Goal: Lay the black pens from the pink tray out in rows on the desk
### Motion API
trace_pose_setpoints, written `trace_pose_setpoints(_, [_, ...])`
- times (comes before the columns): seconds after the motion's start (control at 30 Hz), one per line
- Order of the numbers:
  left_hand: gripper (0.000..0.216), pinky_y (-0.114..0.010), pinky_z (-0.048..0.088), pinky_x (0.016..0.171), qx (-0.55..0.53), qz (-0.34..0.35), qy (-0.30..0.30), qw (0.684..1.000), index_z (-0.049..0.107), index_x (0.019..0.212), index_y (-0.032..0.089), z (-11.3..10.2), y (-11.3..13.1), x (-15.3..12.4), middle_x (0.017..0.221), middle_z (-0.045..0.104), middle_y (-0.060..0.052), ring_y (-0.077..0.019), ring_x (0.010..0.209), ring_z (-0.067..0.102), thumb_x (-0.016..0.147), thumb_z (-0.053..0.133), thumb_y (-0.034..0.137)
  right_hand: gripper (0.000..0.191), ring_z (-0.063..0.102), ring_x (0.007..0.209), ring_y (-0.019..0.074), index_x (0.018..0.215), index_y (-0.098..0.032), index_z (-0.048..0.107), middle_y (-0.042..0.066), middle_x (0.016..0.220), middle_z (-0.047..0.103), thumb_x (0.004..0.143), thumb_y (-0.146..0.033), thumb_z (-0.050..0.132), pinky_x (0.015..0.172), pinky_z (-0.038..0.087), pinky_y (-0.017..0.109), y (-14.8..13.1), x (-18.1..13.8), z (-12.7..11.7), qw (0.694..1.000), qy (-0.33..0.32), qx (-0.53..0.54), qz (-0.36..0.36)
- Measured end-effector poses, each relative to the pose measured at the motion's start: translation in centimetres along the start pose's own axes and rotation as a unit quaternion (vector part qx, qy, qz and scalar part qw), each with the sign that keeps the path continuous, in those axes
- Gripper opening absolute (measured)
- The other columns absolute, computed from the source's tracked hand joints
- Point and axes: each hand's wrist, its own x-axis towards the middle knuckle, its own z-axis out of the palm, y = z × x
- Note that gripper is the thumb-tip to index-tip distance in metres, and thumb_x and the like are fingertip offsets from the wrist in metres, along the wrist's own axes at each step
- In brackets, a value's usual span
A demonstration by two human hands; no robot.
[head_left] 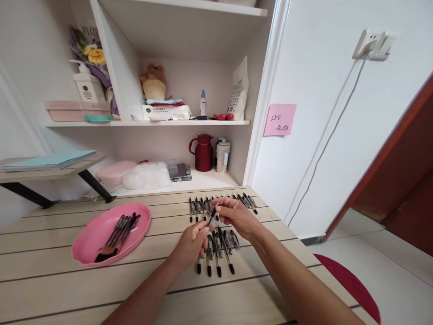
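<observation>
My left hand (194, 240) is closed around the lower part of a black gel pen (212, 216), which points up and away from me. At its upper end, the thumb and fingers of my right hand (237, 215) pinch near the tip; a small pale bit shows there, too small to make out. Below my hands lies a group of uncapped pens (218, 266) with black ends, and clear pen caps (228, 243) rest beside them. Beyond my hands runs a row of similar pens (196, 207) with caps, partly hidden by my right hand.
On the left of the slatted table (142, 289) sits a pink tray (79, 234) holding several black pens (118, 234). Behind stand shelves with a red jug (203, 153) and a patterned cup (223, 155). A small raised shelf (67, 169) is at the far left.
</observation>
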Motion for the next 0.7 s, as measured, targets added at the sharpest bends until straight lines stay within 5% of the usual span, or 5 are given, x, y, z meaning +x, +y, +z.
trace_pose_setpoints(0.13, [0.035, -0.017, 0.028, 0.037, 0.016, 0.004, 0.005, 1.0, 0.055, 0.089, 0.014, -0.05, 0.1, -0.03, 0.051, 0.047, 0.005, -0.0058, 0.036, 0.04, 0.08, 0.037, 0.043, 0.025, 0.038, 0.043, 0.0045, 0.064, -0.016, 0.058, -0.005, 0.053, 0.049, 0.054, -0.033, 0.072, 0.043, 0.025, 0.021, 0.28, 0.19, 0.07, 0.998, 0.057, -0.011, -0.028])
trace_pose_setpoints(0.27, [0.033, -0.017, 0.028, 0.037, 0.024, 0.003, 0.004, 1.0, 0.054, 0.083, 0.014, -0.02, 0.03, -0.05, 0.051, 0.047, 0.006, -0.0054, 0.036, 0.04, 0.08, 0.037, 0.042, 0.027, 0.039, 0.044, 0.0046, 0.078, -0.017, 0.061, -0.005, 0.057, 0.051, 0.058, -0.033, 0.07, 0.042, 0.022, 0.02, 0.48, 0.29, -0.04, 1.0, 0.022, 0.019, -0.004])
trace_pose_setpoints(0.43, [0.034, -0.018, 0.029, 0.038, 0.035, 0.007, 0.013, 0.999, 0.054, 0.086, 0.014, -0.03, -0.19, -0.07, 0.052, 0.047, 0.005, -0.0061, 0.037, 0.041, 0.08, 0.036, 0.043, 0.024, 0.034, 0.041, 0.0037, 0.06, -0.015, 0.056, -0.007, 0.046, 0.045, 0.054, -0.031, 0.073, 0.042, 0.022, 0.02, 0.61, 0.37, -0.08, 0.997, 0.075, 0.014, -0.027])
trace_pose_setpoints(0.6, [0.036, -0.019, 0.029, 0.038, 0.037, 0.003, 0.014, 0.999, 0.056, 0.086, 0.014, -0.06, -0.16, -0.08, 0.053, 0.047, 0.005, -0.007, 0.038, 0.041, 0.08, 0.036, 0.044, 0.027, 0.039, 0.044, 0.0045, 0.076, -0.017, 0.061, -0.004, 0.06, 0.054, 0.056, -0.034, 0.07, 0.042, 0.023, 0.02, 0.57, 0.29, 0.04, 0.999, 0.019, 0.031, 0.012])
trace_pose_setpoints(0.7, [0.037, -0.019, 0.03, 0.039, 0.044, 0.005, 0.017, 0.999, 0.056, 0.089, 0.014, -0.07, -0.08, -0.1, 0.052, 0.047, 0.005, -0.0068, 0.038, 0.041, 0.08, 0.036, 0.044, 0.025, 0.035, 0.042, 0.0039, 0.063, -0.016, 0.057, -0.005, 0.052, 0.05, 0.053, -0.033, 0.072, 0.042, 0.023, 0.02, 0.71, 0.34, 0.11, 0.998, 0.062, 0.027, -0.009])
